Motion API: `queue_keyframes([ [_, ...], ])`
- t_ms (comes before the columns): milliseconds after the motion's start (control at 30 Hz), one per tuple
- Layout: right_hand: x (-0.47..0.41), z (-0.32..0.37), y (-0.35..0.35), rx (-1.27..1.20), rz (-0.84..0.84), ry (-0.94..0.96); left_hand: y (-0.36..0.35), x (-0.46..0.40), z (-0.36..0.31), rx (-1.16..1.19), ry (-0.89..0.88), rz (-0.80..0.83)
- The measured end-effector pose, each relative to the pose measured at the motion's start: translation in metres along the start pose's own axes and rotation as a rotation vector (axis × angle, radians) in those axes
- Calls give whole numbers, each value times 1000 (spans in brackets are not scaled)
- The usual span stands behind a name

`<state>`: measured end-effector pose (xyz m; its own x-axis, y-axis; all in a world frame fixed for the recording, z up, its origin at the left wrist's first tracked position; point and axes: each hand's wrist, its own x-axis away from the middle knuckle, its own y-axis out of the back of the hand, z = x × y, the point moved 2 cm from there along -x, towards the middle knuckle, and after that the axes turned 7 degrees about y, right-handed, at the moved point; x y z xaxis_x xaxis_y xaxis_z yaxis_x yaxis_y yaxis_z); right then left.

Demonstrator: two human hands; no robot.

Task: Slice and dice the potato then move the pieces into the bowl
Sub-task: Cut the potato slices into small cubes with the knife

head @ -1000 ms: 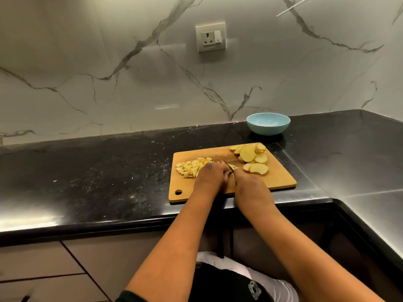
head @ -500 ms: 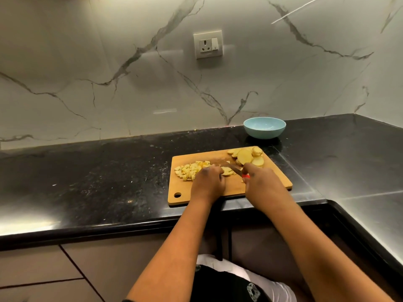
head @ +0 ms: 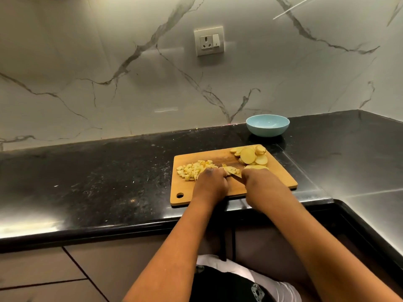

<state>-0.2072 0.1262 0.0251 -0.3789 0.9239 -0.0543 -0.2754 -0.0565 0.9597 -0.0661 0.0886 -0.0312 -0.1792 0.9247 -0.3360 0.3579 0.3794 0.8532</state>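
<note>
Two bare hands work over a wooden cutting board (head: 272,184) that lies on a black speckled countertop (head: 98,182), near its front edge. The left hand (head: 210,184) has its fingers curled down over a slice of potato (head: 231,170) in the middle of the board, pinning it in place. The right hand (head: 261,184) is closed round the handle of a knife (head: 236,175); only a short length of blade shows between the two hands, its tip at the held slice, and the handle itself is hidden inside the fist. A heap of small diced potato pieces (head: 194,170) sits on the board's left part, just beside the left hand's knuckles. A loose stack of round potato slices (head: 250,155) lies at the board's far right corner. Behind the board, apart from it, a pale blue bowl (head: 267,125) stands near the wall; it looks empty, though its inside is partly in shadow. A white wall socket (head: 209,41) is set into the marble backsplash (head: 109,73).
</note>
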Motion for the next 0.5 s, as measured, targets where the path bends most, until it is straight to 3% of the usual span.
queue_keyframes([
  [133,8,-17,17,9,62,-16,2,5,0,72,0,-15],
  [300,2,-18,-3,-231,-226,38,6,10,2,146,40,-113],
  [500,-4,-6,-34,-225,-226,63,6,10,2,136,70,-130],
])
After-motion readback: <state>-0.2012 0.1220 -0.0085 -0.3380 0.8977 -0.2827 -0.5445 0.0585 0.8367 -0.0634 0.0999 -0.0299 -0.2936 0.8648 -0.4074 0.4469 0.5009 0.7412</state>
